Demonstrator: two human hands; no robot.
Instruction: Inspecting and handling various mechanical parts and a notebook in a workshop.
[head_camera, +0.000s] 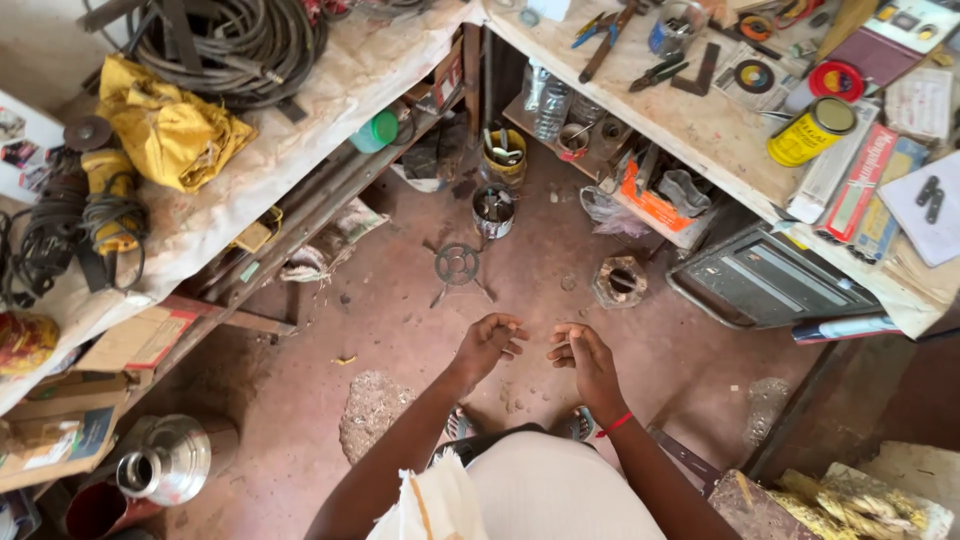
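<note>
1. Reddish, dusty floor (330, 330) fills the middle of a workshop corner, with a cluttered worktop (300, 110) on the left and another worktop (700, 130) on the right.
2. At the far left, a silver metal pot (165, 462) stands on the floor, below cardboard boxes (130, 345).
3. On the left worktop lie a yellow grinder (105, 195) wrapped in its cord, a crumpled yellow cloth (165, 125) and a coil of black cable (235, 40).
4. On the floor ahead, a small round metal stand (457, 265) sits just before a tin can (493, 210) full of small parts.
5. Left hand (488, 345) hangs over the bare floor with its fingers curled loosely inward, holding nothing that I can see.
6. Right hand (585, 358), wearing a red wristband (614, 424), is just beside the left, apart from it, fingers half bent and empty.
7. A hollow metal block (620, 281) lies on the floor beyond the right hand.
8. Farther right, a grey metal panel (765, 280) leans under the worktop, and a yellow can (810, 131) lies on top among pliers (610, 30) and boxes.
</note>
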